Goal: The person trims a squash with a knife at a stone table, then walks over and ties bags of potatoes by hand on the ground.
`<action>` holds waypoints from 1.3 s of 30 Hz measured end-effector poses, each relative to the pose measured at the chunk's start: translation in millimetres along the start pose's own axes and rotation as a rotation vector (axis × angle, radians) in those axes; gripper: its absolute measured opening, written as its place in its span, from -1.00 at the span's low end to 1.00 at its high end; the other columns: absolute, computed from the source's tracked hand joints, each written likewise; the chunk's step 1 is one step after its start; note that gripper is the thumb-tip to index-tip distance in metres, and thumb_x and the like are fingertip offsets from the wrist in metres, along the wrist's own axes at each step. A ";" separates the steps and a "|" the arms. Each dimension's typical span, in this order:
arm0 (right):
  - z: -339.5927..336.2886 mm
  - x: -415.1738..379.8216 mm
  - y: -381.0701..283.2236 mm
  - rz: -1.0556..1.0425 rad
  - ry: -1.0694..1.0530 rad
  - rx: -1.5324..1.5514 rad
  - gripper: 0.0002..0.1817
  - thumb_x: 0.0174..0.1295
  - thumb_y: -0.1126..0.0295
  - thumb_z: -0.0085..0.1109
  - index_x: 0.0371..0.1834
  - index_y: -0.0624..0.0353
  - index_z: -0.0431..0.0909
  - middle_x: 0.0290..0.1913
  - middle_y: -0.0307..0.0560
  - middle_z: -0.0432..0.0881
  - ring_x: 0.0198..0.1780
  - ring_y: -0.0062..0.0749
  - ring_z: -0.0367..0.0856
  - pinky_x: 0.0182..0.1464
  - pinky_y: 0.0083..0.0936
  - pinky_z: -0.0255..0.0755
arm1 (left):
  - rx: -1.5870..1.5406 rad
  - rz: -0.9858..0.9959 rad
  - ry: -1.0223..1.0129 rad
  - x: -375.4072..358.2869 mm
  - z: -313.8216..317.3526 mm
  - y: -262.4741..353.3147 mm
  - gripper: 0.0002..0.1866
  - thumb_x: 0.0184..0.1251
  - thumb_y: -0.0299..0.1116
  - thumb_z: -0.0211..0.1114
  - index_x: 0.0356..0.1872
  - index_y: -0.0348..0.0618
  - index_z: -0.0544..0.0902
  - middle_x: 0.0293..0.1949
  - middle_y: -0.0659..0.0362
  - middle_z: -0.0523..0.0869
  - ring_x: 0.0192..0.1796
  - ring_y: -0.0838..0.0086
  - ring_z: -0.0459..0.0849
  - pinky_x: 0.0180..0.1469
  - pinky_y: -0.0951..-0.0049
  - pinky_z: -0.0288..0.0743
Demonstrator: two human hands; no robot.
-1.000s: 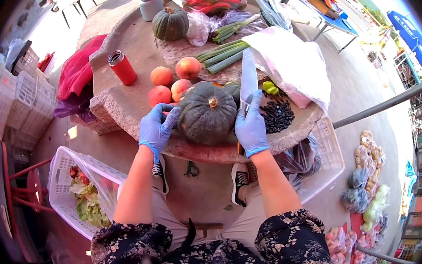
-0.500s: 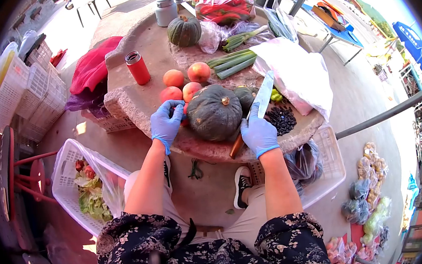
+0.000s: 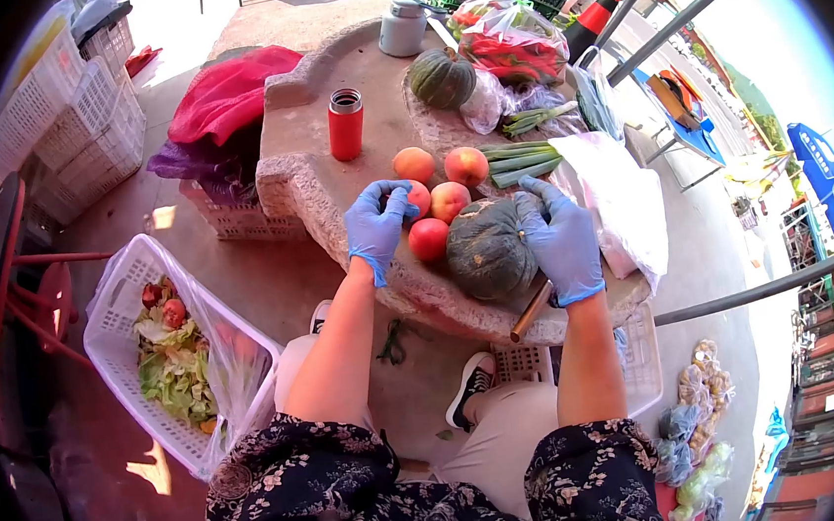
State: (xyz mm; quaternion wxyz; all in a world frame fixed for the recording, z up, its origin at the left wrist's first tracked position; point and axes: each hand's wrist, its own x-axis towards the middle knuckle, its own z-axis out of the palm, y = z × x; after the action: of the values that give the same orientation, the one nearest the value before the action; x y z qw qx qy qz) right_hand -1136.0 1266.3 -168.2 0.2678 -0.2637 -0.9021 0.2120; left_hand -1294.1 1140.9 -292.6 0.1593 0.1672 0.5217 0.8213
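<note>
My left hand (image 3: 377, 226), in a blue glove, is beside several peaches (image 3: 449, 201). Its fingertips are pinched together; whether anything is between them I cannot make out. My gloved right hand (image 3: 564, 243) is at the right side of a large dark green pumpkin (image 3: 489, 251), thumb and forefinger apart, covering the stem area. Below that hand, a knife's brown wooden handle (image 3: 533, 312) juts over the front of the stone table (image 3: 306, 186); its blade is hidden. Leek stalks (image 3: 523, 163) and a white bag (image 3: 615, 194) lie behind my right hand.
A red flask (image 3: 346, 128), a smaller pumpkin (image 3: 443, 79), a grey canister (image 3: 403, 28) and bagged red peppers (image 3: 515, 51) stand farther back on the table. By my left leg sits a white crate (image 3: 133, 360) holding leaves. Bagged produce (image 3: 694, 425) lies on the ground at right.
My right hand has let go of the knife and moved up to the pumpkin's side. My left hand remains pinched near the peaches. The view has shifted, moving the table rightward.
</note>
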 end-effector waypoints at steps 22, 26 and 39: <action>183.5 318.1 35.4 0.649 -0.146 0.045 0.03 -0.07 -0.37 0.09 0.32 0.23 0.22 0.36 0.12 0.19 0.38 -0.19 0.13 0.37 -0.34 -0.05 | -0.368 -0.393 0.000 105.5 -0.4 8.4 -0.78 0.30 -0.34 0.12 -0.13 -0.20 0.60 -0.38 0.16 0.67 -0.35 0.54 0.64 -0.25 0.59 0.51; 246.2 396.9 160.4 0.521 -0.181 0.115 0.00 -0.04 -0.37 0.01 0.30 0.25 0.24 0.32 0.23 0.23 0.37 -0.15 0.16 0.35 -0.41 0.01 | -0.392 -0.410 0.009 112.7 2.5 6.5 -0.78 0.30 -0.33 0.11 -0.12 -0.18 0.59 -0.36 0.16 0.68 -0.34 0.54 0.64 -0.23 0.58 0.51; 131.4 276.8 139.7 -0.022 -0.493 0.597 -0.21 -0.07 0.47 0.01 0.35 0.35 0.05 0.16 -0.03 0.36 0.10 -0.40 0.38 0.15 -0.61 0.24 | -0.480 -0.504 -0.061 129.7 22.0 -19.8 -0.62 0.34 -0.33 0.05 0.15 -0.17 0.35 -0.01 0.08 0.57 -0.02 0.32 0.60 -0.06 0.43 0.51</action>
State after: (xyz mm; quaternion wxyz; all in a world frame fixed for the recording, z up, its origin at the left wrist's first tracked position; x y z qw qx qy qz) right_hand -1362.2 1505.4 -239.2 0.1103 -0.1055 -0.8407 0.5195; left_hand -1398.6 1223.1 -287.8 0.4074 0.0151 0.3337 0.8499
